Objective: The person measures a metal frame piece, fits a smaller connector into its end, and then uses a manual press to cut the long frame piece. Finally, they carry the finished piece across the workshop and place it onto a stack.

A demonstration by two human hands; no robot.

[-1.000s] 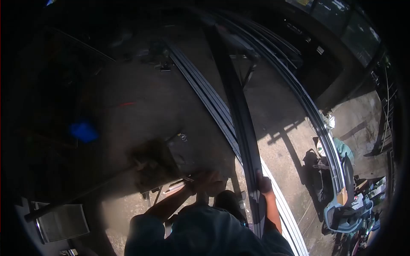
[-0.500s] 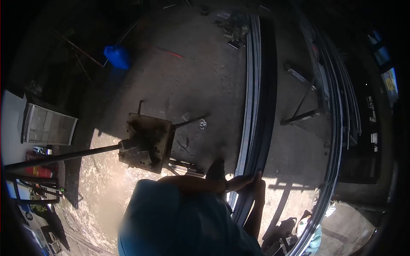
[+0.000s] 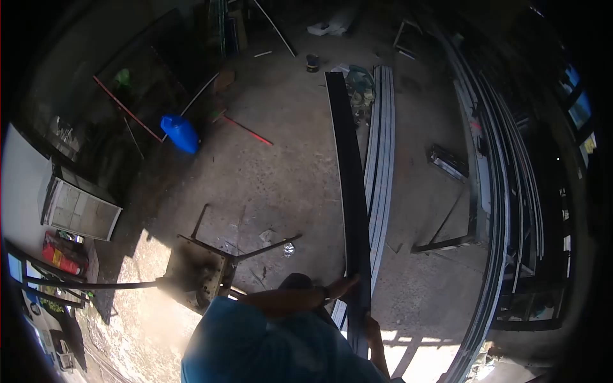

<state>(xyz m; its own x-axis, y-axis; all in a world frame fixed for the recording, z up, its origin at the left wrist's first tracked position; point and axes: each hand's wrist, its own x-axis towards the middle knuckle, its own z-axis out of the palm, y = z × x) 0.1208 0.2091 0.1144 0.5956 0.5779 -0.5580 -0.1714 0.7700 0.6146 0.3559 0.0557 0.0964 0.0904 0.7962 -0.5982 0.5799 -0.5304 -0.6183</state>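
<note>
A long black metal profile (image 3: pixel 352 172) runs away from my body, angled slightly to the left. On its left side my left hand (image 3: pixel 345 288), with a dark band at the wrist, grips the edge. Closer to my body, my right hand (image 3: pixel 372 327) is closed on the right side of the same profile. Some of the fingers are hidden behind it. Several pale grey metal profiles (image 3: pixel 382 159) lie side by side beneath it and to its right, partly covered by the black one.
To the left stands a stained metal stand (image 3: pixel 198 271) with legs and a long bar. A blue jug (image 3: pixel 181 133) and a red-handled tool (image 3: pixel 249 129) are farther off. Long metal profiles rest on a rack (image 3: pixel 501 191) at the right. A crumpled bag (image 3: pixel 361 86) lies by the far ends.
The black profile's far end has swung left, away from the pale profiles it lay alongside. Both hands have stayed on it. The head view has shifted, showing more floor ahead.
</note>
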